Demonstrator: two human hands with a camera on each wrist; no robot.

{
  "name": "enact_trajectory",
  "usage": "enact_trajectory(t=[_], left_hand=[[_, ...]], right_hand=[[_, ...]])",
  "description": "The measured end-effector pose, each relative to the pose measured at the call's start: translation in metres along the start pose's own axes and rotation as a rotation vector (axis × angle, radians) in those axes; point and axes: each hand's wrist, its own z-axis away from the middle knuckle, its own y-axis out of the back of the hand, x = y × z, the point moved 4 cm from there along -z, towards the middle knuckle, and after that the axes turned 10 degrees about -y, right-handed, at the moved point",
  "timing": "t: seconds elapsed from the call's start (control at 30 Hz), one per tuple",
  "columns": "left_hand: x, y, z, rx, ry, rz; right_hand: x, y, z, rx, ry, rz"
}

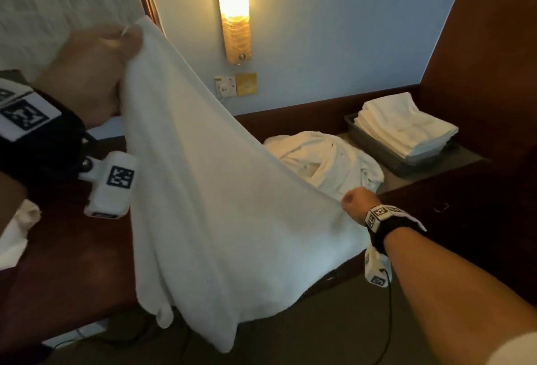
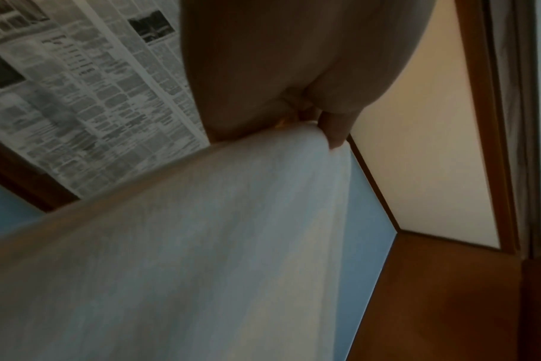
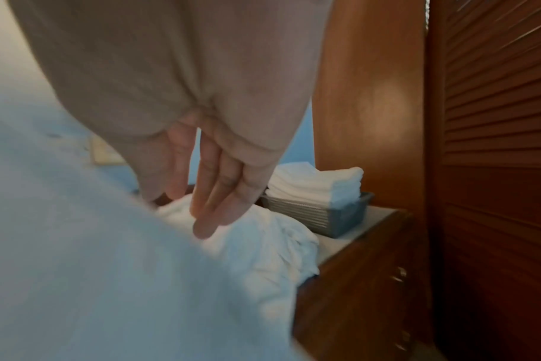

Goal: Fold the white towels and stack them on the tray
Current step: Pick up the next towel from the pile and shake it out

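A white towel hangs spread in the air between my two hands, its lower edge drooping toward the floor. My left hand is raised at the upper left and pinches one top corner; the left wrist view shows the thumb of this hand pressed on the towel. My right hand is lower and pinches the other corner. In the right wrist view this hand grips the towel with thumb and forefinger, the other fingers straight. A grey tray at the back right holds folded towels.
A crumpled pile of white towels lies on the dark wooden counter beside the tray. More white cloth sits at the far left. A lit wall lamp and sockets are behind. A louvred wooden door stands right.
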Motion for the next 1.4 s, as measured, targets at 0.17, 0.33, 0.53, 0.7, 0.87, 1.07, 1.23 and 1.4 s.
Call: enact_trajectory(t=[0.17,0.33,0.53,0.7,0.87,1.07,1.23,1.4], left_hand=[[0.010,-0.057,0.028,-0.189,-0.140,-0.156],[0.005,-0.075,0.036,-0.341,-0.177,-0.287],[0.026,-0.051,0.041,-0.372,-0.243,-0.318],[0.041,-0.012,0.047,-0.276,-0.280,-0.262],[0.047,0.022,0.053,-0.137,-0.271,-0.089],[0.021,0.043,0.078,-0.147,-0.161,0.152],[0.009,0.056,0.079,0.039,-0.324,0.056],[0.033,0.064,0.080,0.114,-0.476,-0.071]], right_hand=[[-0.101,0.036,0.037,-0.121,0.323,-0.300],[-0.217,0.098,0.120,-0.250,0.683,-0.611],[-0.281,0.127,0.168,-0.219,0.874,-0.672],[-0.317,0.130,0.190,-0.091,0.928,-0.559],[-0.355,0.149,0.218,0.076,0.968,-0.583],[-0.382,0.192,0.249,0.239,0.999,-0.643],[-0.400,0.217,0.270,0.370,1.015,-0.611],[-0.416,0.223,0.286,0.458,1.006,-0.530]])
